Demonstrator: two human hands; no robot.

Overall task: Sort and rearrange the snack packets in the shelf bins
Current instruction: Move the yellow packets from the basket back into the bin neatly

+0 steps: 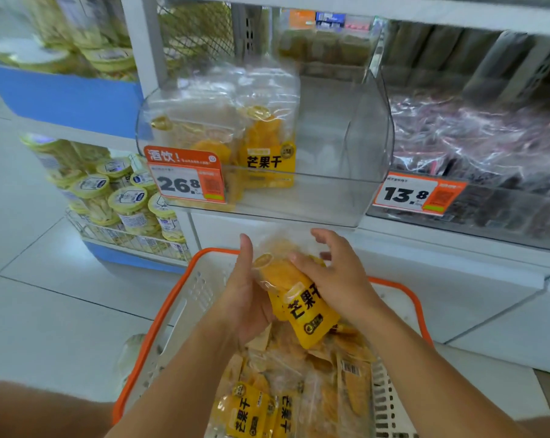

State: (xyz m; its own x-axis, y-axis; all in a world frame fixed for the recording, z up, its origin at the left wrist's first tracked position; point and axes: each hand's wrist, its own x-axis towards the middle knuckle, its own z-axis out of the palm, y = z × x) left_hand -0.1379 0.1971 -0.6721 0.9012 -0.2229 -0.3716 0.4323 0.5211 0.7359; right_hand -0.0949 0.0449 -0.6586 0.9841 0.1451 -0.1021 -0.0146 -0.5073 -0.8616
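Note:
Both my hands hold a yellow dried-mango packet (pixel 302 306) above the white basket with an orange rim (pixel 172 298). My left hand (pixel 245 295) cups the packet from the left with the thumb pointing up. My right hand (pixel 336 276) lies over its right side, fingers loosely spread. Several more mango packets (pixel 267 399) lie in the basket below. On the shelf, a clear plastic bin (pixel 346 147) holds two mango packets (pixel 261 147) standing at its left; its right part holds nothing.
Orange price tags read 26.8 (pixel 185 178) and 13.8 (pixel 415 192). A neighbouring bin at the right holds dark wrapped snacks (pixel 475 143). Jars with yellow lids (pixel 125 197) fill a wire rack at the left. The floor is white tile.

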